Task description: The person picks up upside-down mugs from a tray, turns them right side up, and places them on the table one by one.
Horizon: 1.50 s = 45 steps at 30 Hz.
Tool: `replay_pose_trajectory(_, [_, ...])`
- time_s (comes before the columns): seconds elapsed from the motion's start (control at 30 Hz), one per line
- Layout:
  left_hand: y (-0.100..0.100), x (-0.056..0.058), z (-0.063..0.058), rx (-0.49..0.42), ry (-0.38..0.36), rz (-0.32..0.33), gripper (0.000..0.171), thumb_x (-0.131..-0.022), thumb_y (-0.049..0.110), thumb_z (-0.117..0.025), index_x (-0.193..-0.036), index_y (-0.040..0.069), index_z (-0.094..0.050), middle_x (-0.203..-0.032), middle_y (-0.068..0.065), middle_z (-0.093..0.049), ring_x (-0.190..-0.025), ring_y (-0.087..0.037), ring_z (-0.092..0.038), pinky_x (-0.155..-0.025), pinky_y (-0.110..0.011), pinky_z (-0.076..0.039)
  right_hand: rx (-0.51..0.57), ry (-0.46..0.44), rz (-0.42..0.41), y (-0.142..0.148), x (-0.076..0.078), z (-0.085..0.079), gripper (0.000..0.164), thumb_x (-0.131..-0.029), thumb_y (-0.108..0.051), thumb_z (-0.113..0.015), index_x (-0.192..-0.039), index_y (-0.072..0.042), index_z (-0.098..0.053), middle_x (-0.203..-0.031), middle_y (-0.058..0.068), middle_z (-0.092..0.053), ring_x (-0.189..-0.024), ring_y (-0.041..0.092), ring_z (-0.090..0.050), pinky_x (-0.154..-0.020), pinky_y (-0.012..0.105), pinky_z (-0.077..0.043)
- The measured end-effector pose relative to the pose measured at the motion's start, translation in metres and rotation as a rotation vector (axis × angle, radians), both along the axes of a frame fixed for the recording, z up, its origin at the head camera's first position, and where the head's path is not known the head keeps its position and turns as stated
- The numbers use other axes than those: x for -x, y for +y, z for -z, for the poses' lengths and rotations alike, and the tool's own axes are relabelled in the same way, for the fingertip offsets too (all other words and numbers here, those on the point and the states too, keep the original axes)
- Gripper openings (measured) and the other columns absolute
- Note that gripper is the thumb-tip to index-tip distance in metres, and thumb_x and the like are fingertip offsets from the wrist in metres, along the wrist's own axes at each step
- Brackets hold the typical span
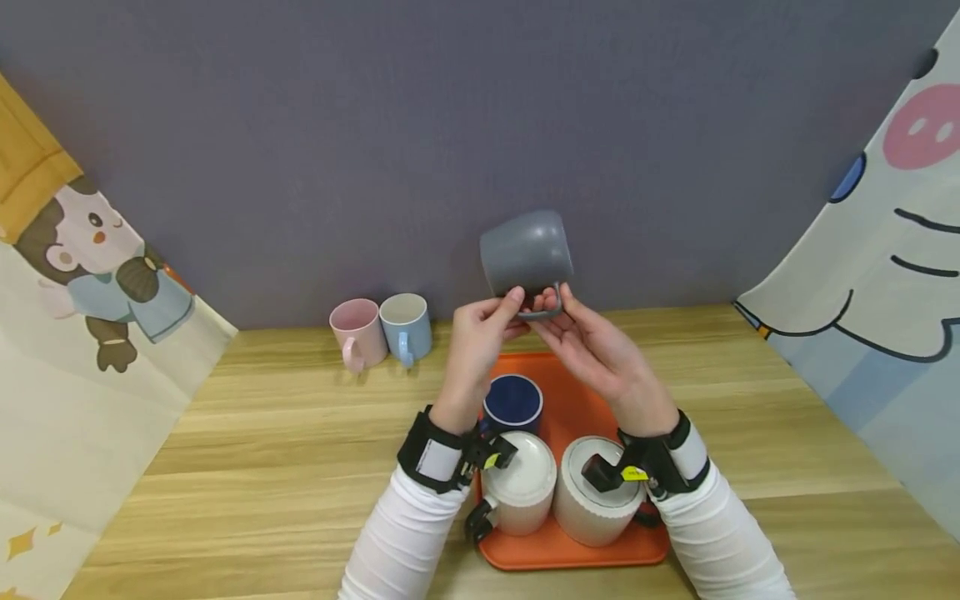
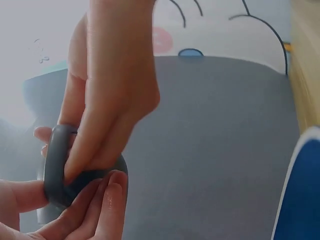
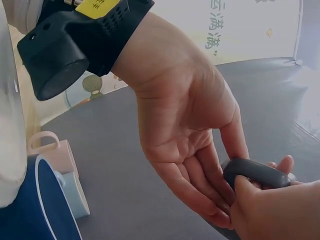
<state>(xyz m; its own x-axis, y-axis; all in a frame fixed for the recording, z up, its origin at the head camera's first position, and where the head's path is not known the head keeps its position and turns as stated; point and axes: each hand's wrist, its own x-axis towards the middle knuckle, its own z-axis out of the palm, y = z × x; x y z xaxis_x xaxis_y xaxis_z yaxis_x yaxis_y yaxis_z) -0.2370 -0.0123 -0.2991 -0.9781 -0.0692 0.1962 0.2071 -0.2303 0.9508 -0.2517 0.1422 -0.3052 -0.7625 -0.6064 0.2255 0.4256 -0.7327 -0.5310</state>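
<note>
A dark grey mug (image 1: 525, 250) is held up in front of the grey backdrop, tipped on its side with its handle (image 1: 543, 315) toward me. My left hand (image 1: 477, 337) pinches the handle from the left, thumb on top. From the right, my right hand (image 1: 609, 354) grips the same handle. In the left wrist view, fingers of the right hand (image 2: 117, 85) reach down into the handle loop. The right wrist view shows the palm side of the left hand (image 3: 185, 115), its thumb on the handle.
Below my hands lies an orange tray (image 1: 573, 404) bearing a navy mug (image 1: 513, 394) and two upside-down white mugs (image 1: 520, 492) with dark handles. A pink mug (image 1: 360, 333) and a light blue mug (image 1: 408, 327) stand upright on the wooden table (image 1: 285, 450), by the backdrop.
</note>
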Motion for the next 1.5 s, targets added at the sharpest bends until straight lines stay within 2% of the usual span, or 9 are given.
replay_pose_trajectory(0.2, [-0.0014, 0.0011, 0.0010, -0.133, -0.033, 0.025, 0.031, -0.093, 0.012, -0.061, -0.105, -0.016, -0.064, -0.080, -0.003, -0.067, -0.073, -0.010, -0.067, -0.078, -0.030, -0.056, -0.171, 0.031, 0.083, -0.0022, -0.0039, -0.0012, 0.031, -0.101, -0.025, -0.039, -0.097, -0.009, -0.066, -0.093, 0.000, -0.066, -0.101, 0.012, -0.058, -0.099, 0.022, -0.042])
replay_pose_trajectory(0.27, [-0.0022, 0.0008, 0.0008, -0.172, -0.030, 0.030, 0.030, -0.092, 0.011, -0.062, -0.103, -0.016, -0.064, -0.079, -0.002, -0.068, -0.073, -0.011, -0.068, -0.079, -0.030, -0.056, -0.251, 0.051, 0.101, -0.0027, -0.0048, -0.0013, 0.032, -0.101, -0.029, -0.039, -0.096, -0.014, -0.067, -0.091, -0.006, -0.068, -0.099, 0.009, -0.054, -0.092, 0.018, -0.038])
replay_pose_trajectory(0.4, [-0.0033, 0.0005, 0.0001, -0.237, -0.012, 0.035, 0.023, -0.090, 0.010, -0.064, -0.098, -0.012, -0.068, -0.079, -0.004, -0.069, -0.074, -0.013, -0.068, -0.081, -0.031, -0.056, -0.327, 0.062, 0.108, -0.0036, -0.0057, -0.0015, 0.034, -0.100, -0.034, -0.039, -0.093, -0.020, -0.069, -0.085, -0.013, -0.070, -0.093, 0.010, -0.048, -0.075, 0.023, -0.026])
replay_pose_trajectory(0.53, [-0.0038, 0.0006, -0.0003, -0.301, -0.015, 0.054, 0.013, -0.090, 0.008, -0.064, -0.086, -0.002, -0.072, -0.079, -0.005, -0.069, -0.075, -0.015, -0.067, -0.080, -0.030, -0.055, -0.305, 0.035, 0.081, -0.0037, -0.0051, -0.0009, 0.034, -0.100, -0.033, -0.039, -0.093, -0.018, -0.069, -0.085, -0.011, -0.069, -0.089, 0.011, -0.050, -0.072, 0.022, -0.028])
replay_pose_trajectory(0.67, [-0.0050, 0.0010, -0.0004, -0.344, -0.052, 0.081, 0.015, -0.091, 0.008, -0.062, -0.079, 0.006, -0.071, -0.078, -0.003, -0.069, -0.075, -0.015, -0.066, -0.079, -0.028, -0.055, -0.319, 0.028, 0.067, -0.0039, -0.0043, -0.0002, 0.034, -0.101, -0.033, -0.036, -0.093, -0.017, -0.065, -0.087, -0.009, -0.065, -0.088, 0.012, -0.050, -0.070, 0.021, -0.030])
replay_pose_trajectory(0.83, [-0.0063, 0.0027, -0.0004, -0.401, -0.065, 0.136, 0.018, -0.092, 0.007, -0.060, -0.078, 0.007, -0.071, -0.075, -0.002, -0.069, -0.074, -0.014, -0.067, -0.076, -0.025, -0.054, -0.308, 0.009, 0.052, -0.0041, -0.0031, -0.0002, 0.033, -0.101, -0.033, -0.037, -0.092, -0.017, -0.064, -0.088, -0.008, -0.063, -0.088, 0.012, -0.049, -0.070, 0.021, -0.030])
replay_pose_trajectory(1.07, [-0.0062, 0.0047, 0.0020, -0.471, -0.028, 0.226, 0.029, -0.096, 0.004, -0.051, -0.076, 0.008, -0.070, -0.071, -0.001, -0.069, -0.073, -0.013, -0.069, -0.078, -0.024, -0.053, -0.255, -0.056, -0.007, -0.0034, -0.0004, 0.0000, 0.031, -0.100, -0.034, -0.038, -0.096, -0.015, -0.063, -0.095, -0.004, -0.064, -0.087, 0.013, -0.048, -0.070, 0.022, -0.030])
replay_pose_trajectory(1.27, [-0.0023, 0.0024, 0.0025, -0.494, -0.021, 0.199, 0.024, -0.095, 0.004, -0.054, -0.077, 0.009, -0.070, -0.072, 0.000, -0.068, -0.074, -0.012, -0.065, -0.080, -0.024, -0.051, -0.214, -0.103, -0.033, -0.0006, 0.0001, 0.0003, 0.033, -0.101, -0.032, -0.038, -0.096, -0.012, -0.064, -0.097, -0.001, -0.064, -0.088, 0.015, -0.049, -0.071, 0.022, -0.035])
replay_pose_trajectory(1.5, [-0.0010, 0.0032, 0.0027, -0.508, -0.012, 0.212, 0.026, -0.096, 0.004, -0.052, -0.077, 0.009, -0.069, -0.072, 0.000, -0.067, -0.073, -0.011, -0.064, -0.082, -0.024, -0.051, -0.176, -0.170, -0.051, 0.0009, -0.0012, -0.0020, 0.031, -0.101, -0.029, -0.041, -0.095, -0.009, -0.063, -0.098, 0.002, -0.063, -0.090, 0.017, -0.049, -0.074, 0.024, -0.036])
